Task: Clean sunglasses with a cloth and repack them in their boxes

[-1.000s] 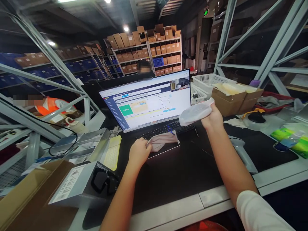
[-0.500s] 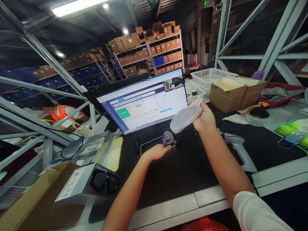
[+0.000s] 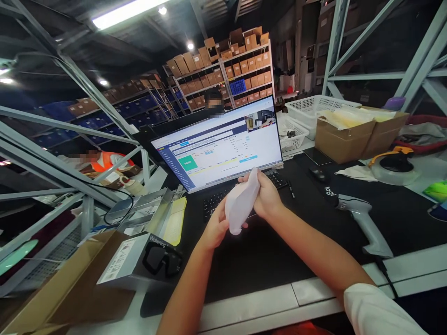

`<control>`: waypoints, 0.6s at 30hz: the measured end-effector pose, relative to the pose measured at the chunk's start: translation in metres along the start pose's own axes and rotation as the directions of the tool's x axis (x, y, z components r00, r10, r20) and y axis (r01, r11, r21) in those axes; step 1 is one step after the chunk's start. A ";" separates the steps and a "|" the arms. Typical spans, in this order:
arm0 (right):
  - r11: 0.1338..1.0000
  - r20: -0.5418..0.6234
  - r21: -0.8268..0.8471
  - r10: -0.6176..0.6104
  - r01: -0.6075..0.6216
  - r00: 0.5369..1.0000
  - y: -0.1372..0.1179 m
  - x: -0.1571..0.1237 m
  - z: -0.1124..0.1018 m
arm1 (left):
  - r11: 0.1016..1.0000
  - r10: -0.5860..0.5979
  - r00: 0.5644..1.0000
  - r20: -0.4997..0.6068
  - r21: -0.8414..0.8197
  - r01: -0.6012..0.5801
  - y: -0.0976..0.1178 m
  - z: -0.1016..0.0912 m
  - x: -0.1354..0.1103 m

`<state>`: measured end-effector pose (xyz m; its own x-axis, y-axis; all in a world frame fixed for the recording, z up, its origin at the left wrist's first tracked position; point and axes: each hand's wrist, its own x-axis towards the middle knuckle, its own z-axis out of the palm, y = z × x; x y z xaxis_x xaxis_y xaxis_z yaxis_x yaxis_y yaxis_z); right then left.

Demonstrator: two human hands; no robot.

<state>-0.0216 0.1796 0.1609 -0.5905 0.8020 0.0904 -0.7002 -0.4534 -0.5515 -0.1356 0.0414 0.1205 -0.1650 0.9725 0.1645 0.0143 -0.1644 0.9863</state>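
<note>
Going left to right: open brown cardboard box [image 3: 94, 284], lower left of frame. Silver-grey box printed with black goggles [image 3: 138, 263] just beside it. Yellow flat sheets [image 3: 176, 221] up and right of that.

Center: left hand [image 3: 217, 226], bare, fingers closed on the left edge of a whitish, soft-looking, elongated pouch [image 3: 240, 204], thumb near its lower end. Pouch is mid-frame, tilted, in front of a wide lit screen [image 3: 220, 149] and black keyboard [image 3: 214, 202]. Right hand [image 3: 268, 195], bare, gripping the pouch's upper right side; some fingers hidden behind. Contents can't be seen.

Handling, as judged: light, limp, folds easily, maybe a bit slick; any insert could be fragile. Best hold: both long edges, light pinch, no squeezing the middle.

Right of frame: small black mouse [image 3: 317, 174], then grey pistol-shaped scanner [image 3: 363, 223] lying on the black mat [image 3: 314, 218].
</note>
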 end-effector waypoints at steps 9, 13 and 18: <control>0.917 0.119 -0.310 -0.225 0.252 0.967 -0.001 0.014 -0.015 | 0.997 -0.070 0.989 -0.132 -0.050 0.064 -0.013 -0.018 0.008; 0.646 0.480 -0.527 -0.311 0.552 0.821 -0.032 0.018 -0.026 | 0.984 -0.023 0.972 -0.234 0.167 0.064 -0.006 -0.031 0.006; 0.333 0.643 -0.674 -0.174 0.659 0.746 -0.058 0.014 -0.030 | 0.883 0.126 0.922 -0.365 0.464 0.063 0.001 -0.044 0.000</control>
<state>0.0228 0.2289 0.1696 -0.5769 0.4266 0.6966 -0.3521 0.6396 -0.6833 -0.1792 0.0339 0.1209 -0.5106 0.8160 0.2711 0.4601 -0.0071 0.8878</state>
